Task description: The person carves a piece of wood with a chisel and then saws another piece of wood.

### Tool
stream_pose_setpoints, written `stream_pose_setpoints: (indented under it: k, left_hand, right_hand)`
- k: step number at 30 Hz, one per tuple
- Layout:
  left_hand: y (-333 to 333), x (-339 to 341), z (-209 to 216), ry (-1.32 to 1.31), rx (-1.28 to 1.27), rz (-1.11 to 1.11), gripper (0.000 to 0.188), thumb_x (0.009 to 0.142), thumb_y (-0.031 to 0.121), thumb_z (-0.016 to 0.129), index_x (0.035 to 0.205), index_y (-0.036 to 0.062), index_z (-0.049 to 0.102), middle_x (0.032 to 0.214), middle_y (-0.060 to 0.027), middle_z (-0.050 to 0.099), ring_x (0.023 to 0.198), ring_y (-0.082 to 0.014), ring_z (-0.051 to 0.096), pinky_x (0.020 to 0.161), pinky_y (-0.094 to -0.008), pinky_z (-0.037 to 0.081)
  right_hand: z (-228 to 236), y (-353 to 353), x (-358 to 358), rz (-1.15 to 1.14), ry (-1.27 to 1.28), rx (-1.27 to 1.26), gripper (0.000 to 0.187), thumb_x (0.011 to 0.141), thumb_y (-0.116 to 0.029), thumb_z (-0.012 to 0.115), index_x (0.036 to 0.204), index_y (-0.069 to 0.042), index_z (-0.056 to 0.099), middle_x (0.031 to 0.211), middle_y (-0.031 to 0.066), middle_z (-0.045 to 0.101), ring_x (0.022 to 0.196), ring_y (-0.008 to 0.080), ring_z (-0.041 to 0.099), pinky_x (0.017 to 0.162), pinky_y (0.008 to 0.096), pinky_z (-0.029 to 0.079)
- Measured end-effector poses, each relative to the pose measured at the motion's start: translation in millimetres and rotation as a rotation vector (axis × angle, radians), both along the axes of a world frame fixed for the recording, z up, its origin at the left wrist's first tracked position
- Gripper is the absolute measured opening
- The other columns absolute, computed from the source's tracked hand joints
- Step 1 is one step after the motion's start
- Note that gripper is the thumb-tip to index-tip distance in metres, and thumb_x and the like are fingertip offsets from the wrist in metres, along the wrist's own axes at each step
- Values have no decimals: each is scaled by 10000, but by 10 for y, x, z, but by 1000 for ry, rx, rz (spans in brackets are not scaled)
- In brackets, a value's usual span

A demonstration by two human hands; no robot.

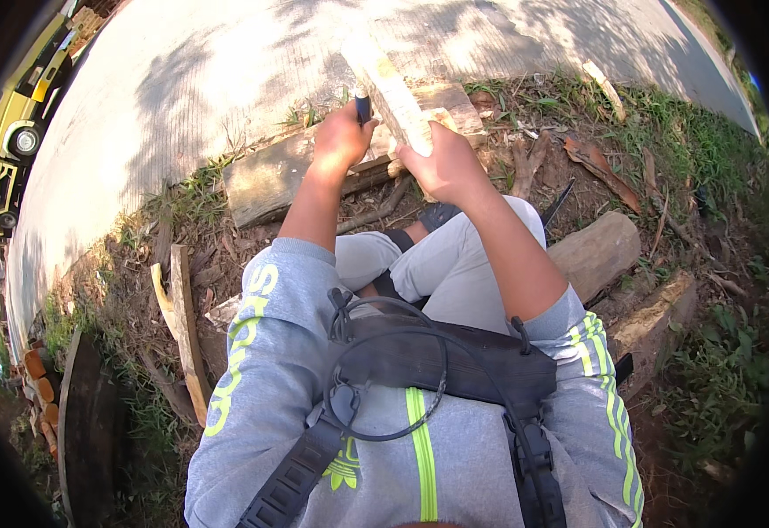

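My right hand (449, 167) was closed around the near end of a pale wooden piece (391, 97), and my left hand (340, 139) was clenched on a short dark handle (363, 109), of which only the top showed above the fist; what it belonged to, I could not tell. The pale piece was in front of me, above the weathered plank (266, 185), with its far end pointing away toward the pale road (217, 97). I think that I gripped it at the near end so that its long part was free, and held the handle beside it so that both were within easy reach of each other. Whether the piece rested on the plank, my hand hid from me. The plank lay flat on the ground before my folded legs (472, 273), perhaps because it could serve as a low support there. As for containers, I saw only a black pouch (481, 361) across my waist, with a thin cable (445, 361) looped over it; it seemed closed, so its contents were not visible.
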State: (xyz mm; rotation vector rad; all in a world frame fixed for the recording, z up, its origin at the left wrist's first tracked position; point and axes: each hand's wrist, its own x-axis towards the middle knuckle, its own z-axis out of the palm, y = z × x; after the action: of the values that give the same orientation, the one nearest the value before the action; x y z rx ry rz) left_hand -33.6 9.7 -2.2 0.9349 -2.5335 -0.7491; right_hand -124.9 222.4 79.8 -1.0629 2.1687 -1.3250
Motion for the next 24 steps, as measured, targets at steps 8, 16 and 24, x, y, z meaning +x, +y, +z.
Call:
stream_pose_setpoints:
  k: [8, 16, 24]
  left_hand:
    - [25, -5, 9, 8, -32, 5, 317, 963, 319, 770, 1190, 102, 728, 1029, -216, 783, 1021, -441, 740, 890, -526, 576]
    - [71, -1, 7, -49, -15, 28, 311, 967, 315, 777, 1181, 96, 726, 1031, -226, 780, 1006, -446, 739, 878, -524, 573]
    - [66, -104, 265, -88, 102, 22, 360, 980, 308, 776, 1226, 53, 713, 1074, -198, 793, 1052, -388, 760, 927, -479, 575]
  right_hand:
    - [-103, -20, 49, 21, 83, 112, 562, 943, -429, 772, 1244, 32, 664, 1118, 301, 752, 1110, 458, 726, 946, 524, 571]
    - [-40, -37, 25, -75, 97, -115, 625, 946, -428, 770, 1289, 80, 644, 1106, 306, 758, 1100, 478, 725, 947, 534, 572]
    - [-553, 186, -89, -37, -280, -187, 468, 1007, -386, 740, 1187, 41, 677, 1095, 196, 770, 967, 336, 758, 872, 437, 586]
